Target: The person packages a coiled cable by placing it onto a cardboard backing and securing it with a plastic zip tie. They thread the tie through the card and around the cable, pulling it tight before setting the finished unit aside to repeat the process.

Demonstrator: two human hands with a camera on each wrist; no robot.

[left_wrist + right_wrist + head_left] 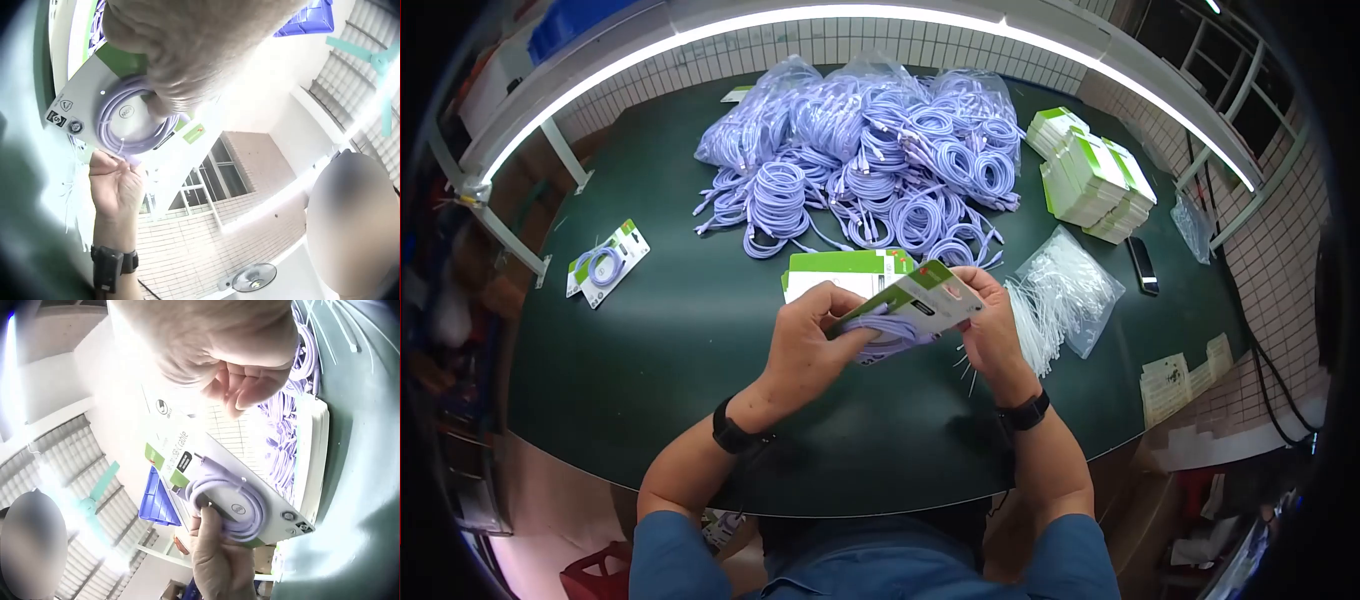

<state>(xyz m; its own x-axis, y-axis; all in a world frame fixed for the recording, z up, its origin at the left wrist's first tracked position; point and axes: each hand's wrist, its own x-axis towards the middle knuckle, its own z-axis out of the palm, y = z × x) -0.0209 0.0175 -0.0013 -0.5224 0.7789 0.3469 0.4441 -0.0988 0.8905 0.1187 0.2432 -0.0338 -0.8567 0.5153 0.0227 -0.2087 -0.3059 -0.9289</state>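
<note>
My left hand (805, 335) grips a green-and-white packaging card (940, 305) with a coiled lilac USB cable (887, 325) on its front. The left thumb presses on the coil, the other fingers behind the card. In the right wrist view, white ties bind the coil (253, 500), and the left hand (219, 562) holds it from below. My right hand (997, 335) pinches the card's right end near the hang hole, the card tilted above the table. Behind the hands lies a stack of similar cards (830, 264). Both wrists wear black bands.
A big heap of lilac cables (870, 170), partly in clear bags, covers the back of the dark green table (650, 390). White cable ties (1060, 290) spill from a bag at right. Stacked card bundles (1095, 180), a phone (1142, 265) and carded cables (607, 265) lie around.
</note>
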